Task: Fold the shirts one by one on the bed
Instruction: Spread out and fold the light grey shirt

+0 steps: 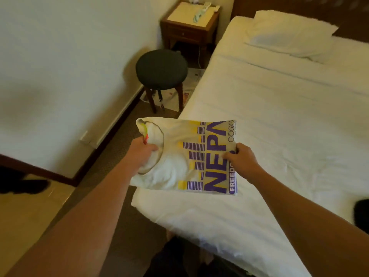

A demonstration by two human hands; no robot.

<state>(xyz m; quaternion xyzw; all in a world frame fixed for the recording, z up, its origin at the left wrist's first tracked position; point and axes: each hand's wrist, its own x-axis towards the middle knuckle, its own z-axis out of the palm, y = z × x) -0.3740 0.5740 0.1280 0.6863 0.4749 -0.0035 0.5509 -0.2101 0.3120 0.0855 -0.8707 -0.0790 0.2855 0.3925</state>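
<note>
A folded white shirt (pixel 185 156) with purple and yellow print is held over the near left corner of the bed (pixel 279 120), its left part hanging out past the bed's edge above the floor. The left hand (pixel 142 151) grips the collar end, fingers curled into the cloth beside a red and yellow tag. The right hand (pixel 242 158) pinches the right edge, thumb on top over the print, fingers clamped on the fabric beneath. Both bare forearms reach in from the near side.

A pillow (pixel 289 35) lies at the far end of the bed, on the white sheet. Left of the bed, against the wall, stands a round dark stool (pixel 161 68), with newspapers (pixel 191 82) on the floor under and behind it. Beyond the stool is a wooden nightstand (pixel 189 29). A dark thing (pixel 362 210) lies at the right edge on the bed; what it is cannot be told.
</note>
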